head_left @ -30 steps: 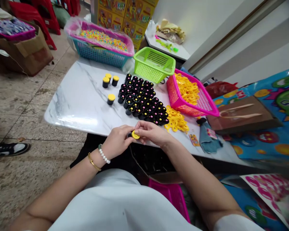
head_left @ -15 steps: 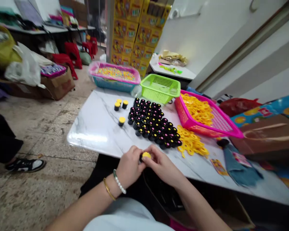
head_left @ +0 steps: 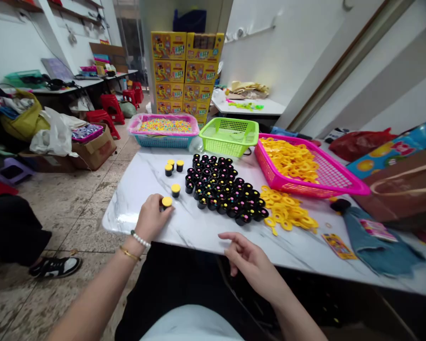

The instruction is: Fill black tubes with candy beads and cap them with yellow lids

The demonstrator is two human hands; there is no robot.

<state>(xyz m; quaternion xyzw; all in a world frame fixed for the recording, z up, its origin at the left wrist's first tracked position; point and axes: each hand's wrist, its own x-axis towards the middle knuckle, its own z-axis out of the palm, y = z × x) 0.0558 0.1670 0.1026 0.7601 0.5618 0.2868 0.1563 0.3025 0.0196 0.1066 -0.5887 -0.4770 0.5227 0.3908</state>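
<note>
My left hand [head_left: 152, 219] is closed round a small black pot with a yellow cap [head_left: 166, 202], which it holds on the white marble table [head_left: 135, 189]. Three more capped pots [head_left: 175, 189] stand just beyond it. To their right sits a dense block of open black pots [head_left: 223, 188] with coloured beads inside. My right hand [head_left: 247, 258] hovers at the table's near edge, fingers loosely apart and holding nothing. A loose heap of yellow rings [head_left: 287, 215] lies right of the block.
A pink basket [head_left: 341, 182] of yellow rings, a green basket [head_left: 229, 135] and a blue basket [head_left: 165, 138] of coloured beads line the far side. A blue cloth [head_left: 379, 248] and a small card [head_left: 337, 245] lie at right. Another person's shoe [head_left: 55, 266] rests on the floor left.
Both hands were together pressing a yellow cap on a pot at the table's edge. Now the left has carried the capped pot forward and left onto the table; the right has let go.
</note>
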